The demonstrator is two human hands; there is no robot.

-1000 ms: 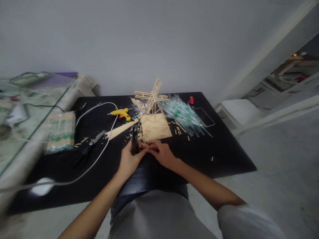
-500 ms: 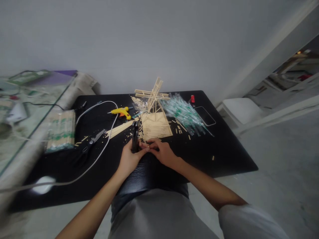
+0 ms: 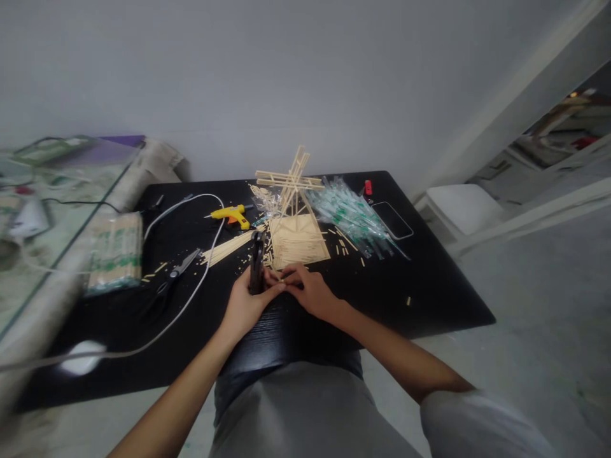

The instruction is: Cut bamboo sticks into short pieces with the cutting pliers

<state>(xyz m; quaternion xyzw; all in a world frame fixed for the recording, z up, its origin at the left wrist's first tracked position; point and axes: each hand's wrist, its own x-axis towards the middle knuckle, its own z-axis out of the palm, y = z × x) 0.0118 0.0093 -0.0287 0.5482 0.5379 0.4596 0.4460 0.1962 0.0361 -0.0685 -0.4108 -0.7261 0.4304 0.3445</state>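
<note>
My left hand (image 3: 245, 304) is closed around a black cutting tool (image 3: 256, 262) that stands upright at the near middle of the black table (image 3: 429, 292). My right hand (image 3: 308, 291) meets it fingertip to fingertip, pinching a short wooden stick piece (image 3: 282, 278). Just beyond both hands stands a stick model (image 3: 293, 216): a flat square base of sticks with a windmill-like cross on top.
A yellow glue gun (image 3: 231, 215) with a white cable (image 3: 191, 286), black scissors (image 3: 174, 277), loose sticks (image 3: 229, 248), a heap of clear wrappers (image 3: 351, 213), a phone (image 3: 391, 221) and a red lighter (image 3: 367, 187) lie on the table. A stick pack (image 3: 114, 251) sits left, beside a glass table (image 3: 42, 210).
Both hands stay pressed together at the same spot in front of the model. The view has shifted slightly; nothing on the table has moved.
</note>
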